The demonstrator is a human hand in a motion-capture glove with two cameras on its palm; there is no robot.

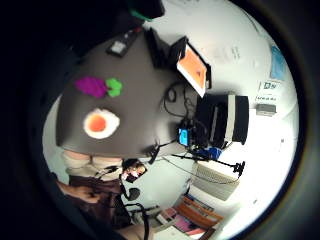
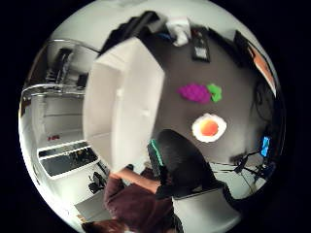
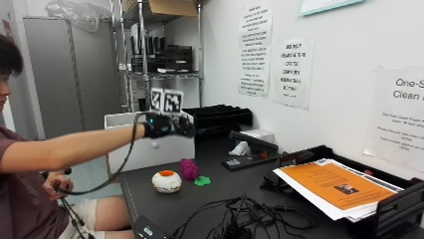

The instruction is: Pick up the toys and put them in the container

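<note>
We can read only a little. On the wall sheet (image 3: 403, 117) at the right edge of the outside view we see "One-S" and, below it, "Clean", both cut by the edge. The other wall notices (image 3: 293, 72) carry lines of print too small for us to read. The two black-and-white marker squares (image 3: 165, 101) show patterns, no letters.

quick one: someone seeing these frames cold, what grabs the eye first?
Probably the gloved right hand, held out on a straight arm above the dark table, just in front of the white container. Next, the bright toys on the table below it: a white-and-orange egg-like toy, with a purple grape bunch and its green leaf beside it. The orange sheet in the black tray by the wall also stands out.
</note>
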